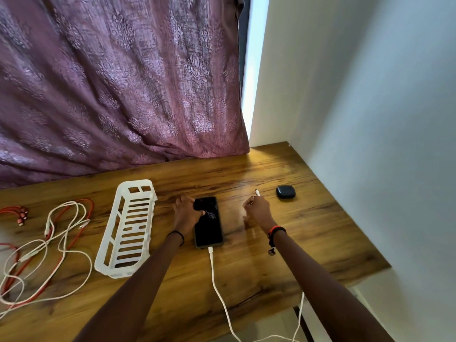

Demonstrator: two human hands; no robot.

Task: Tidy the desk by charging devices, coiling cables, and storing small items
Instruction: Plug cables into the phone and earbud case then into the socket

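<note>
Pinching a small white plug [257,192] between thumb and fingertips, the right hand [257,211] holds it tip-up, right of centre in the frame. The plug points toward a dark earbud case [285,192] that lies shut, near but apart, further right. The left hand [185,213] curls over the top left corner of the phone [208,228], gripping it against the desk [308,245]. The phone lies face-up at centre with its screen dark. A white cable [217,287] is already plugged into its lower end and runs off the frame's bottom edge.

The charging step looks to be in hand: phone connected, case not yet. The next move likely calls for bringing the plug to the case's port, which cannot be seen from here. The case may need the left hand to steady or turn it.

Left of the phone stands a white slotted basket [128,229], with nothing visible inside. At the far left a loose tangle of red and white cables [56,233] sprawls uncoiled, so the coiling and storing seem still to come.

The desk is wood-grained and fills the lower half of the frame. A purple patterned curtain [111,82] hangs behind it at upper left, and a pale wall [370,95] closes the right side.
</note>
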